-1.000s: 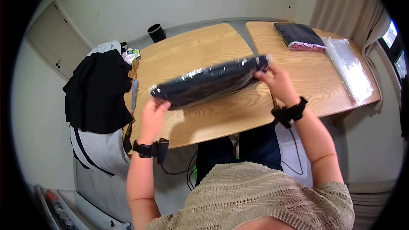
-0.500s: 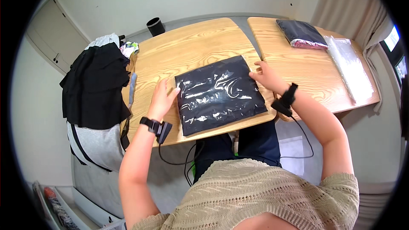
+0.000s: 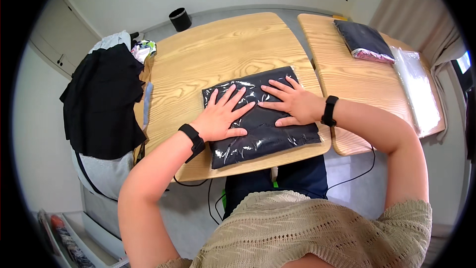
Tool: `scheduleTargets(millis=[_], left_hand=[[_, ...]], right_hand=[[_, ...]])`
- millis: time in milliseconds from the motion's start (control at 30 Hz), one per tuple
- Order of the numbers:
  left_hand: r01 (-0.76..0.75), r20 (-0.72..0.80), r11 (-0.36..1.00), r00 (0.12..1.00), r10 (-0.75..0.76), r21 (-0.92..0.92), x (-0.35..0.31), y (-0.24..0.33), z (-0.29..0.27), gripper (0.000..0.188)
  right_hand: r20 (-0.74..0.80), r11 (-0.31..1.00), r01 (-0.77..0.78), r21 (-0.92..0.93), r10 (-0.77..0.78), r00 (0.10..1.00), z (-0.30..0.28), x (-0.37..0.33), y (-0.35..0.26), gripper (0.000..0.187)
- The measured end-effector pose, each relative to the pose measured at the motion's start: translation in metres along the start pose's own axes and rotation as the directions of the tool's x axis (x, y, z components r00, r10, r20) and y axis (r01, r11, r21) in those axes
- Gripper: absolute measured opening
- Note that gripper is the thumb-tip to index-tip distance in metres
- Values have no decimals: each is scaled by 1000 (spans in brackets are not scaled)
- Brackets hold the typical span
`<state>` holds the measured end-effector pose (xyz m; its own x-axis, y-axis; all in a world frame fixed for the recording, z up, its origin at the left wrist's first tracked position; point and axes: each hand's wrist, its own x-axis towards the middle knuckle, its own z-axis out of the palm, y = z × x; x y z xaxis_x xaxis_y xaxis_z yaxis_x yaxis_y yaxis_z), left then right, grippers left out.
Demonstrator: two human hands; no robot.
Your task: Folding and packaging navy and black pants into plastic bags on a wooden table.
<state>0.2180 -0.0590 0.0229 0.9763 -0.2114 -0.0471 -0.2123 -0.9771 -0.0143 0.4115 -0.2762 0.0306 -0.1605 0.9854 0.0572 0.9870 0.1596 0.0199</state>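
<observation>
A folded dark garment in a clear plastic bag (image 3: pixel 258 141) lies flat on the wooden table (image 3: pixel 198 49), close to its front edge. My left hand (image 3: pixel 223 116) rests palm down on the bag's left half with fingers spread. On the right half, my right hand (image 3: pixel 292 101) is pressed flat too, its fingers fanned out and pointing left. Neither hand grips anything. The shiny film shows creases around both hands, and the part of the bag beneath the palms is hidden.
Black clothing (image 3: pixel 104 99) is heaped over a grey item (image 3: pixel 101 171) left of the table. A second table (image 3: pixel 357 99) at right holds another bagged dark garment (image 3: pixel 364 39) and a stack of clear plastic bags (image 3: pixel 419 89). A black bin (image 3: pixel 180 20) stands behind. Cables hang from my wrists.
Both hands have moved inward from the bag's left and right edges onto its top and now lie flat with fingers spread. The view has shifted slightly.
</observation>
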Motion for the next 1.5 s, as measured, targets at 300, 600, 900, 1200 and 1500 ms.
scheduleTargets(millis=[300, 600, 900, 1200, 1500], left_hand=[[13, 63, 992, 998, -5, -125, 7, -4, -2, 78], [8, 35, 999, 999, -7, -36, 5, 0, -2, 80], [147, -288, 916, 920, -265, -374, -28, -22, -41, 62], [364, 434, -256, 592, -678, -896, -82, -24, -3, 35], [551, 481, -70, 651, -587, -832, -62, -17, 6, 24]], right_hand=[[102, 986, -51, 157, 35, 994, -2, 8, 5, 62], [7, 997, -35, 62, 35, 999, -2, 5, 0, 60], [47, 636, -346, 689, 437, 898, -50, -1, 23, 69], [570, -152, -670, 726, 679, 463, -2, -22, 42, 33], [504, -43, -682, 730, 708, 495, -9, -17, 15, 45]])
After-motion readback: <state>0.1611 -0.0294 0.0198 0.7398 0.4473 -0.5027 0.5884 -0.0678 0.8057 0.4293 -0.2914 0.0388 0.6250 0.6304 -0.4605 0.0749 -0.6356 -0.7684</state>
